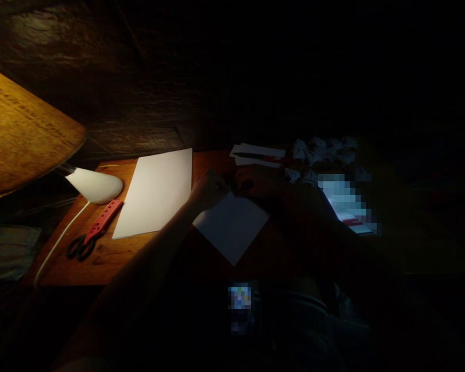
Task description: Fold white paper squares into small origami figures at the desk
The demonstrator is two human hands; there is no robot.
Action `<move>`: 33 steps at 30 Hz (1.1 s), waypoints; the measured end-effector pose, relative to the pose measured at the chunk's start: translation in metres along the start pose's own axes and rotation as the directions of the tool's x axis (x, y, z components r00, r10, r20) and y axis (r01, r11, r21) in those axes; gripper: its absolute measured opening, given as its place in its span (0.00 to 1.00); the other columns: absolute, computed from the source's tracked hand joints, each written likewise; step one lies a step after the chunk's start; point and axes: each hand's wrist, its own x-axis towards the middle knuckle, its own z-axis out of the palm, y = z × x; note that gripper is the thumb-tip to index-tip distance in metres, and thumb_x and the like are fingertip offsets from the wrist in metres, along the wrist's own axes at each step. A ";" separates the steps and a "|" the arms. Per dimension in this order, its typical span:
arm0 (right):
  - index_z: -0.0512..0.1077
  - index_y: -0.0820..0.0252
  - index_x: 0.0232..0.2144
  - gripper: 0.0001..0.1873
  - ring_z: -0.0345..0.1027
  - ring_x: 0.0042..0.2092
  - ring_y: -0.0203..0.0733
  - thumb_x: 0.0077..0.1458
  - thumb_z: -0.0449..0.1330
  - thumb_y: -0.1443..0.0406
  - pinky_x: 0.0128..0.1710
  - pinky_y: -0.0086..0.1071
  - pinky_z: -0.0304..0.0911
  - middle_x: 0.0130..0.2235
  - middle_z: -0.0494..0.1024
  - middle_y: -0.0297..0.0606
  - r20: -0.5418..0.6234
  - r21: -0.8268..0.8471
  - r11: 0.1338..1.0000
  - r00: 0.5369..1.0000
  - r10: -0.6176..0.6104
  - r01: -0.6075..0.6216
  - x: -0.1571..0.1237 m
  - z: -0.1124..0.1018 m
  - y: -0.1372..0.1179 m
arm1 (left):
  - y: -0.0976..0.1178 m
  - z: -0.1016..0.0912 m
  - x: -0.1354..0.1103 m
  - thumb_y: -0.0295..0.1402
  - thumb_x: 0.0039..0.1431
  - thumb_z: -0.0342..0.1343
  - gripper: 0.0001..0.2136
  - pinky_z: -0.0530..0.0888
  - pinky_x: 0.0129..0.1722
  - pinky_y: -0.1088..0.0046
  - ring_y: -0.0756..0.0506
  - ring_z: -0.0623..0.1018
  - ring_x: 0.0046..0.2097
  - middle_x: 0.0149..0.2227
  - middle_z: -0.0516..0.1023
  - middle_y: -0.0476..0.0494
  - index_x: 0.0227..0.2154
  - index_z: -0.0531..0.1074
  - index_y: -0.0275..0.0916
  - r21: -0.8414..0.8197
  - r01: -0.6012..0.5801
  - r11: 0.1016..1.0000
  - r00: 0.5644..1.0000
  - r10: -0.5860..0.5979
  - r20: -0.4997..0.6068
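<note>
A square sheet of white paper [232, 227] lies on the wooden table with one corner pointing at me. At its far corner, my left hand [210, 187] is closed with the fingertips on the paper's edge. Close beside it, my right hand [256, 181] has bent fingers at the same corner, in deep shadow. The fingertips of both hands are hard to make out. To the left of my left forearm rests a larger stack of white paper [158, 191].
A lamp with a white base [96, 186] and wooden shade [27, 134] stands left, near scissors with a red sheath [101, 227]. Behind my right hand lie a knife [256, 156] on paper strips and several folded paper pieces [325, 150]. A lit tablet-like screen [343, 204] is at right.
</note>
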 end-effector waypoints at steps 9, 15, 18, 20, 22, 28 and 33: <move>0.80 0.59 0.32 0.06 0.74 0.44 0.43 0.57 0.72 0.64 0.45 0.35 0.60 0.42 0.81 0.38 0.010 -0.035 0.999 1.000 -0.001 0.001 0.001 -0.003 -0.006 | 0.008 0.005 0.002 0.34 0.57 0.67 0.06 0.77 0.53 0.50 0.34 0.77 0.52 0.46 0.73 0.36 0.31 0.75 0.40 0.022 0.128 0.991 0.991 -0.128 -0.030; 0.80 0.58 0.32 0.06 0.73 0.44 0.42 0.59 0.72 0.63 0.44 0.34 0.60 0.42 0.80 0.38 0.015 -0.014 1.000 1.000 0.000 0.000 0.001 -0.004 -0.006 | -0.003 0.013 0.001 0.30 0.54 0.68 0.12 0.74 0.56 0.49 0.36 0.74 0.52 0.47 0.71 0.41 0.37 0.71 0.43 -0.072 0.091 0.993 0.992 -0.097 -0.084; 0.80 0.58 0.32 0.06 0.73 0.44 0.43 0.58 0.72 0.63 0.45 0.35 0.60 0.42 0.80 0.37 0.009 -0.031 1.000 1.000 0.006 -0.005 0.000 -0.002 -0.004 | -0.003 0.016 -0.001 0.28 0.53 0.67 0.12 0.73 0.56 0.47 0.35 0.74 0.53 0.47 0.71 0.41 0.37 0.71 0.44 -0.097 0.097 0.990 0.989 -0.108 -0.105; 0.80 0.58 0.33 0.06 0.74 0.44 0.43 0.58 0.72 0.63 0.45 0.35 0.60 0.41 0.80 0.37 0.008 -0.043 0.999 1.000 0.010 -0.009 0.000 -0.001 -0.003 | -0.002 0.017 -0.002 0.27 0.52 0.67 0.12 0.74 0.55 0.46 0.34 0.75 0.53 0.48 0.72 0.40 0.38 0.72 0.44 -0.101 0.090 0.991 0.986 -0.103 -0.130; 0.81 0.58 0.33 0.06 0.74 0.44 0.43 0.58 0.72 0.63 0.46 0.35 0.61 0.42 0.81 0.38 0.006 -0.040 0.999 1.000 0.012 -0.012 0.000 0.000 -0.002 | -0.003 0.014 -0.005 0.26 0.53 0.65 0.11 0.75 0.54 0.48 0.35 0.77 0.52 0.48 0.73 0.39 0.38 0.73 0.43 -0.110 0.026 0.994 0.986 -0.043 -0.160; 0.83 0.58 0.36 0.06 0.76 0.44 0.43 0.58 0.73 0.62 0.44 0.35 0.64 0.44 0.82 0.39 -0.013 0.035 0.999 1.000 0.028 -0.027 0.000 0.002 0.003 | -0.009 -0.014 -0.009 0.29 0.66 0.55 0.08 0.75 0.55 0.56 0.38 0.80 0.52 0.46 0.83 0.41 0.40 0.79 0.42 -0.018 -0.486 0.874 0.873 0.485 -0.058; 0.82 0.57 0.34 0.05 0.77 0.47 0.46 0.58 0.73 0.62 0.48 0.37 0.65 0.44 0.83 0.40 -0.005 0.021 1.000 1.000 -0.007 0.007 0.001 0.001 0.003 | -0.010 -0.025 -0.009 0.26 0.65 0.53 0.16 0.73 0.58 0.55 0.39 0.81 0.56 0.50 0.87 0.46 0.45 0.84 0.48 0.097 -0.488 0.868 0.873 0.481 0.086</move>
